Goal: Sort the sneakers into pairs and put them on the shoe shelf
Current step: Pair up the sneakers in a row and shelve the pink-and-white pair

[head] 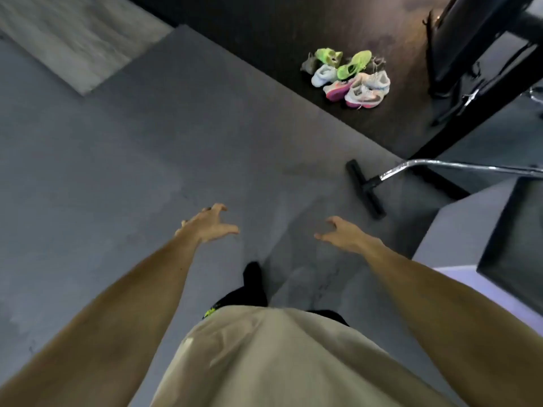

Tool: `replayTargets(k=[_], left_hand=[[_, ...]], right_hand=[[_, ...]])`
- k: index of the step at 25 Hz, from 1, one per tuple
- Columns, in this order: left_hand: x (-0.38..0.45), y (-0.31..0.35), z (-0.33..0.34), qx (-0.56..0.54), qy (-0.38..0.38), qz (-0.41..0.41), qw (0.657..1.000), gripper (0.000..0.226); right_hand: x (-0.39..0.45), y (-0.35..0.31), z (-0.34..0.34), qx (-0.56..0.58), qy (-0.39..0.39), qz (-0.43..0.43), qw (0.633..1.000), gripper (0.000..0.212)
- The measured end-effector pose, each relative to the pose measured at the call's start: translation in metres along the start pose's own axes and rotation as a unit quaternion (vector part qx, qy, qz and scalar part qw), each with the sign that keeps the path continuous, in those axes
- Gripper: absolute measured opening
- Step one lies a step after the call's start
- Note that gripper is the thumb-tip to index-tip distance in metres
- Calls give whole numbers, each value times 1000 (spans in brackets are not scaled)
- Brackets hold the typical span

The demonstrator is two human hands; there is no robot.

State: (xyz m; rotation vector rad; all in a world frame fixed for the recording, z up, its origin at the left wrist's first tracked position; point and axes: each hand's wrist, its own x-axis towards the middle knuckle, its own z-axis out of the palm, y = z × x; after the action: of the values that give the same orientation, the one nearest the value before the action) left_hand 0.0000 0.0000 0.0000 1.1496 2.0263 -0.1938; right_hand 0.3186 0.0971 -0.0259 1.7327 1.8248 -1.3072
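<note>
Head view, looking down over your body; both arms reach forward over the grey floor (117, 171); your left hand (210, 223) and right hand (340, 233) hold nothing, each grip loosely spread with fingers lightly curled; I judge they are held out for balance or in readiness as you walk, since nothing lies within reach.

Sneaker pile (349, 76) sits well ahead and to the right, on the dark floor strip (264, 39) just past the grey floor's edge; shoes are heaped and touching, unsorted, so pairing is not yet begun.

Count, as far as blur allows: two neon green sneakers (352, 64); two white sneakers with pink soles (364, 92); one pale blue-white sneaker (323, 74); one dull grey-brown shoe (310, 66) at the left edge of the heap, and perhaps another behind on the right, too indistinct to confirm; call it six or seven.

Black frame (470, 69) stands just beside the pile on the right; whether it is the shoe shelf, you cannot tell from here.

Chrome bar with a black T-shaped foot (365, 189) lies on the floor between you and the pile, to your right; likely a trip point; steer left of it.

One dark-socked foot (254, 277) shows below your hands.
</note>
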Motion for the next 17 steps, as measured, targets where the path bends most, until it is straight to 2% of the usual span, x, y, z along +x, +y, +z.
replayTargets(k=[7,11,14,17], left_hand=[[137,33,-152,32,12,42,999,76],[226,80,-216,39,1,45,998,79],[287,121,-265,33,10,50,998,78],[338,166,-316,32,8,55,998,76]], right_hand=[[100,-104,-104,48,35,18,998,77],[181,-139,-174,69,11,23,997,80],[242,-161,-232,87,12,24,996,89],[291,-186,-296,80,18,31,996,88]])
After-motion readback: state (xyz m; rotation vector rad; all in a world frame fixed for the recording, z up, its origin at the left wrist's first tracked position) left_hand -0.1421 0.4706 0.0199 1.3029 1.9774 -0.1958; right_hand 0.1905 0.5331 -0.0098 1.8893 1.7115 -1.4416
